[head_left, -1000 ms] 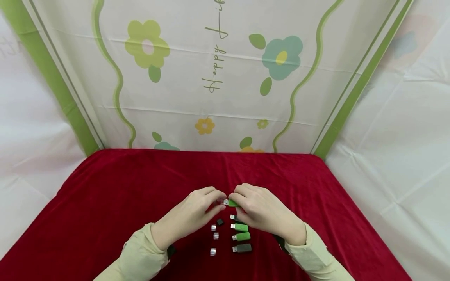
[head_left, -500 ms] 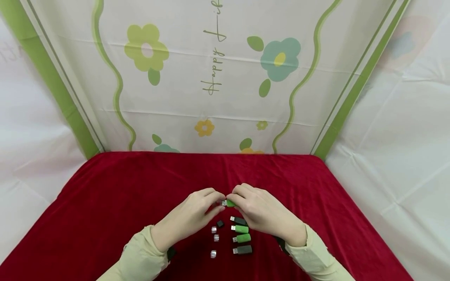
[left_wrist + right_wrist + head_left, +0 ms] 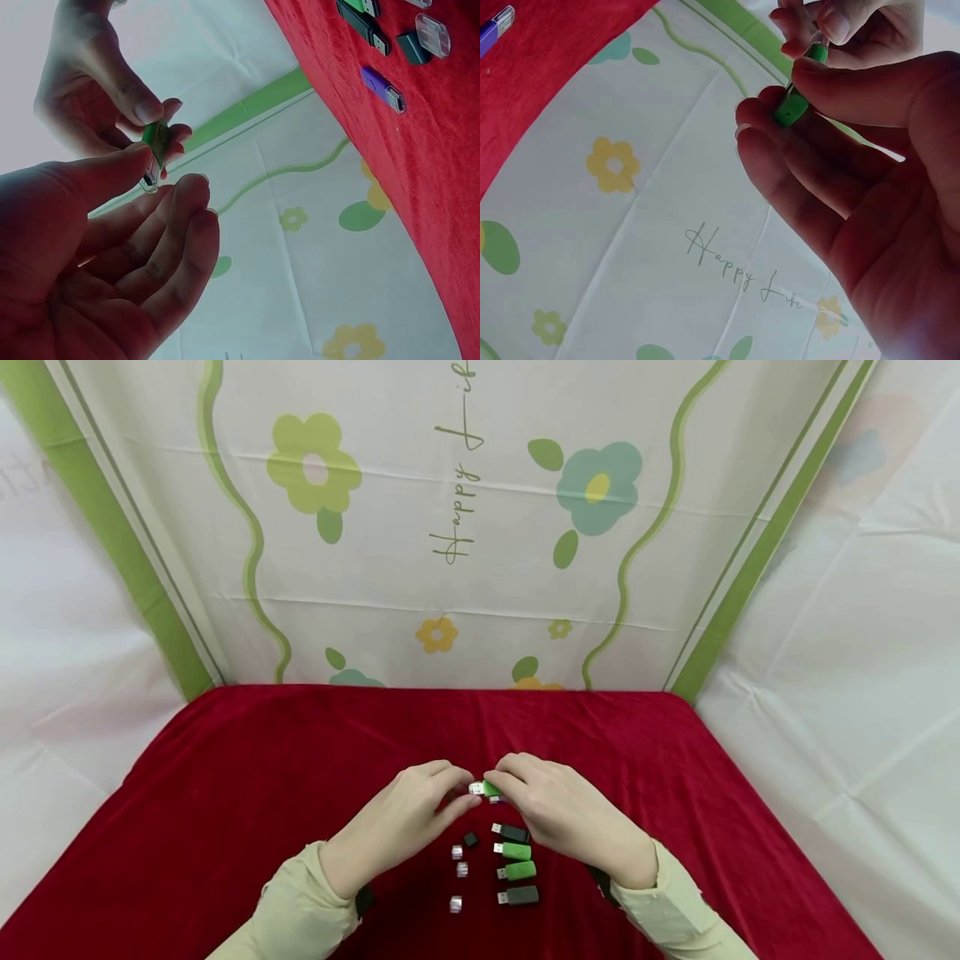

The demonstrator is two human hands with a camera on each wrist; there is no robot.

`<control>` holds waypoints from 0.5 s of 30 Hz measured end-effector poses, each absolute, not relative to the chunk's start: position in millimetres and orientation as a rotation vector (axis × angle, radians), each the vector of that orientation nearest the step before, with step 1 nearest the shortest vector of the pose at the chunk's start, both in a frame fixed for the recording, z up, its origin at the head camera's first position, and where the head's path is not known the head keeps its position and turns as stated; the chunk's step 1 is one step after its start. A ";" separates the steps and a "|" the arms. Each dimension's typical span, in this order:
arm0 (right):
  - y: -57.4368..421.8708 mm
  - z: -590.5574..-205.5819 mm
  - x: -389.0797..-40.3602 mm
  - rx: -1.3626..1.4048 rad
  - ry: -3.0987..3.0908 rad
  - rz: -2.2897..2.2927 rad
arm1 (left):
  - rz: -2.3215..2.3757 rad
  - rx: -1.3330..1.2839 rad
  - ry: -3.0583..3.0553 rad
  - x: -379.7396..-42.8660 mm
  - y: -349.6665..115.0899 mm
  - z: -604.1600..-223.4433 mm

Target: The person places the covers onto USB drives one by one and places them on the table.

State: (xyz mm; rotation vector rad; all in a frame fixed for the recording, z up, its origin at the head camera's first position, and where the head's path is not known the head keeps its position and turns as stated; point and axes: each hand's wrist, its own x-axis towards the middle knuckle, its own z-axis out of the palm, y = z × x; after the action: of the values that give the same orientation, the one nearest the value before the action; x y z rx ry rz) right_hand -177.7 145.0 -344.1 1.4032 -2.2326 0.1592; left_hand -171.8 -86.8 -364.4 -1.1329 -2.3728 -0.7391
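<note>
Between both hands, above the red cloth, is a green USB stick, its metal plug pointing left. My right hand pinches the green body between thumb and fingers. A clear cap sits over the plug end, and my left hand pinches it with the thumb and a finger partly hidden behind. Below the hands lie two green USB sticks, a black one and a dark grey one. A purple USB stick lies under the held one, mostly covered in the head view.
Left of the row of sticks lie a small black cap and several clear caps. Red cloth covers the table. White printed fabric walls stand at the back and sides.
My left fingertips have shifted slightly left and the plug end shows brighter between the hands. Part of the purple stick has come into view below. The items on the cloth stay put.
</note>
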 end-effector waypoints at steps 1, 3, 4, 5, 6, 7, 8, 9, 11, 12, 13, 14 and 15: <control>145.0 -344.0 -177.6 1.404 -2.235 0.163 | -0.738 -1.133 -2.376 -171.7 -86.9 -363.8; 145.3 -343.8 -177.3 1.407 -2.235 0.178 | -0.736 -1.136 -2.381 -171.5 -87.1 -362.9; 145.4 -343.8 -177.2 1.409 -2.235 0.188 | -0.733 -1.139 -2.383 -171.4 -87.1 -362.5; 145.5 -343.7 -177.1 1.409 -2.234 0.201 | -0.730 -1.141 -2.384 -171.4 -87.2 -362.2; 145.5 -343.6 -177.1 1.410 -2.234 0.216 | -0.726 -1.145 -2.385 -171.3 -87.3 -362.1; 145.5 -343.6 -177.0 1.412 -2.234 0.229 | -0.721 -1.146 -2.386 -171.3 -87.3 -361.9; 145.5 -343.5 -177.0 1.412 -2.234 0.240 | -0.716 -1.145 -2.387 -171.3 -87.4 -361.7; 145.5 -343.4 -177.1 1.412 -2.233 0.246 | -0.711 -1.145 -2.387 -171.3 -87.4 -361.6; 145.4 -343.4 -177.2 1.414 -2.231 0.254 | -0.707 -1.145 -2.381 -171.0 -87.5 -361.3; 145.5 -343.4 -177.2 1.417 -2.229 0.252 | -0.704 -1.145 -2.376 -170.8 -87.5 -361.1; 145.5 -343.5 -177.4 1.420 -2.226 0.248 | -0.704 -1.147 -2.370 -170.5 -87.5 -360.9; 145.6 -343.4 -177.4 1.421 -2.224 0.242 | -0.705 -1.150 -2.363 -170.3 -87.4 -360.6; 145.7 -343.4 -177.5 1.424 -2.221 0.236 | -0.704 -1.153 -2.357 -170.1 -87.4 -360.4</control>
State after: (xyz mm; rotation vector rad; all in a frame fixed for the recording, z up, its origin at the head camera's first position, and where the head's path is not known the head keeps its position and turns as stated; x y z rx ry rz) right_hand -177.5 145.7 -343.4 1.4239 -2.2213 0.2364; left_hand -170.1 -87.4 -360.4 -1.1531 -2.3571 -0.7040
